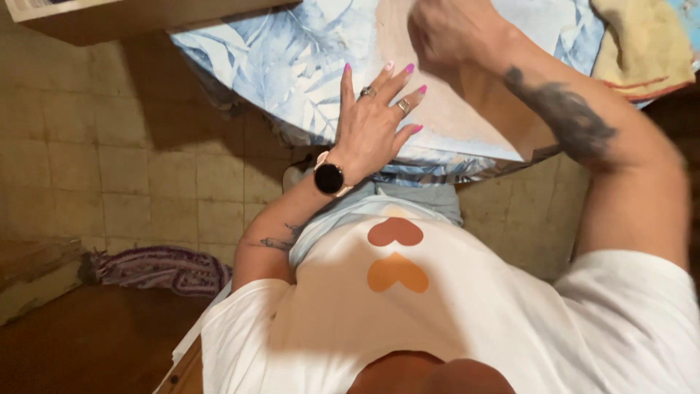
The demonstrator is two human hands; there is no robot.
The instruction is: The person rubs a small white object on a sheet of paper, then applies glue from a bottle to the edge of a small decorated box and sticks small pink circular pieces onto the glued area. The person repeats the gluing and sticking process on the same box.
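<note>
A tabletop (292,73) covered in a pale blue leaf-print cloth fills the far part of the scene. A beige sheet of fabric (467,117) lies flat on it, and a yellowish towel (642,44) lies at the far right corner.

screen: smartwatch (329,178) | round, black, pale strap | on left wrist, just below the fingers (379,86) | display dark

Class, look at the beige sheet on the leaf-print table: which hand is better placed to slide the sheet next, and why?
Probably the left hand: it lies flat, fingers spread, on the beige sheet near the table edge. The right hand is blurred, bunched at the sheet's far end.
</note>
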